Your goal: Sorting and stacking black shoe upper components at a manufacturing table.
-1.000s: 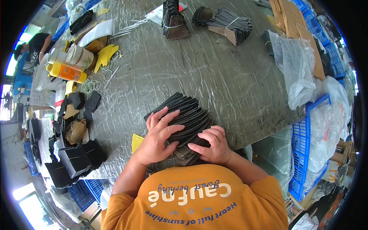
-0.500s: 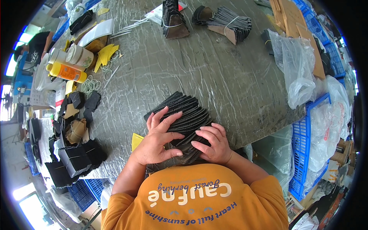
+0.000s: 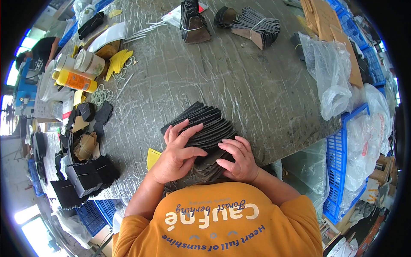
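A fanned stack of thin black, fabric-like pieces (image 3: 209, 124) lies on the table's near edge, right in front of me. My left hand (image 3: 173, 156) grips its left side, with two fingers laid over the top edges and another finger bent down toward the middle. The left thumb is partly hidden under that finger. On the opposite side, my right hand (image 3: 239, 157) holds the stack with curled fingers against its edge. Browner surfaces of the lower pieces show between the hands. A yellow piece (image 3: 153, 158) sits beside my left wrist.
Banded bundles of dark pieces (image 3: 257, 28) lie at the far side. Leftward are an orange-yellow bottle (image 3: 76, 81), rubber bands (image 3: 101, 95) and black stacks (image 3: 83, 177). A clear plastic bag (image 3: 329, 73) and a blue crate (image 3: 336, 171) stand at the right.
My left thumb has drawn in under the bent finger, uncovering more of the lower pieces. My right hand has barely shifted, and the stack stays in place.
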`<state>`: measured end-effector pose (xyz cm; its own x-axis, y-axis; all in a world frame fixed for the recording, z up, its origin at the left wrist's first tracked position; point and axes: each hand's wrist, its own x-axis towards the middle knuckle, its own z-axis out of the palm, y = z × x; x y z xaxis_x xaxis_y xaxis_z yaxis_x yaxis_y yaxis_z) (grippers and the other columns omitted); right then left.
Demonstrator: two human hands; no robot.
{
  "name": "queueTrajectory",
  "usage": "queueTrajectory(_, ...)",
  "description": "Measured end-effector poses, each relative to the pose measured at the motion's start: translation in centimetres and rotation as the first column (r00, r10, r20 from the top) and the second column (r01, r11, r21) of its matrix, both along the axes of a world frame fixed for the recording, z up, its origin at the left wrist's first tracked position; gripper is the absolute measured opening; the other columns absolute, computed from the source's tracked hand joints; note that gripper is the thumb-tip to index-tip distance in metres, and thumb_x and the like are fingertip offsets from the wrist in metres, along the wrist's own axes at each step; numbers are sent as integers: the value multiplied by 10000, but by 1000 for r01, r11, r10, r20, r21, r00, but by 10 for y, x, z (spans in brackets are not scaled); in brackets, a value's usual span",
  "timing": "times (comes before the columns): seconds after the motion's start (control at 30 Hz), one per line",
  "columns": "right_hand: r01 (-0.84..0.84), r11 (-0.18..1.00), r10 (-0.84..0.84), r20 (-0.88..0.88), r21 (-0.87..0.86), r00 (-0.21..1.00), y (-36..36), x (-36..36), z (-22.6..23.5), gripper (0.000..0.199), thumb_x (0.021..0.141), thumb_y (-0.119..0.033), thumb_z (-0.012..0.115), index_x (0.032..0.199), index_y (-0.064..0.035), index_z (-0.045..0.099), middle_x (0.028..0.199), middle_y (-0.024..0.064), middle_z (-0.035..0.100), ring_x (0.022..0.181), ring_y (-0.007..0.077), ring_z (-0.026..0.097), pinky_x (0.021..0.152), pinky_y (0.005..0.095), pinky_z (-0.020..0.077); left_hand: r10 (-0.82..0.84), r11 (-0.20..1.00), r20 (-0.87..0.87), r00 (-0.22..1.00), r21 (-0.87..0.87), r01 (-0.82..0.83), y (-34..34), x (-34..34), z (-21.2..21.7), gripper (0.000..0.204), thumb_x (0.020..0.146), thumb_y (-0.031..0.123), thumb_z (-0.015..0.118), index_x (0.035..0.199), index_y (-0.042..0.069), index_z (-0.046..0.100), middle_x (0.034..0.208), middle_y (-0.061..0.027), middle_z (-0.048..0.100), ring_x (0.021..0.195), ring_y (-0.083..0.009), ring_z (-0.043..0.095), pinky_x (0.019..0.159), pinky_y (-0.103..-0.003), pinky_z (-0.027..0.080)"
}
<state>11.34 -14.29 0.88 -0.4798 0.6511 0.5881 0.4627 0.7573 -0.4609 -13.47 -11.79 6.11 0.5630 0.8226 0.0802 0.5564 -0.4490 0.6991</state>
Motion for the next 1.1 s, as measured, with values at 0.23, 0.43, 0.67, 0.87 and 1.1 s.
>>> queueTrajectory(0.23,32,992,-31,-14,120,999,-6,7,-15,587,563,-167,813,1093,-232,568,1087,57,521,939,268,541,843,472,408,-60,997,-13,998,-48,60,1,2,11,392,760,428,735,996,115,752,1483,-169,409,1404,-446,228,1115,-596,97)
queueTrajectory(0.43,4,993,-7,26,118,1000,-3,6,-9,531,577,-185,797,1069,-234,602,1082,38,523,950,244,547,835,447,400,-47,996,-25,999,-77,45,0,1,11,374,742,392,753,989,111,750,1477,-162,419,1407,-441,229,1118,-594,92)
queueTrajectory(0.67,18,995,-22,42,96,999,-4,4,-8,441,643,-224,753,1069,-223,643,1101,25,540,988,224,558,870,431,396,-16,998,-17,1000,-54,15,-2,6,13,321,662,225,789,962,117,750,1450,-145,455,1400,-425,254,1122,-595,102)
queueTrajectory(0.87,27,999,-29,47,41,998,-3,2,0,327,729,-229,684,1056,-234,694,1075,10,580,998,207,572,895,401,393,42,999,-31,999,2,-42,-4,16,11,263,632,145,801,884,117,733,1409,-112,503,1365,-400,333,1113,-595,148)
queueTrajectory(1.1,73,993,-78,54,89,996,-10,5,-5,299,774,-220,670,1072,-244,687,1061,16,557,979,196,552,851,380,389,119,985,-13,993,124,-116,-7,16,2,239,655,53,768,851,182,724,1398,-89,518,1336,-385,375,1106,-585,170)
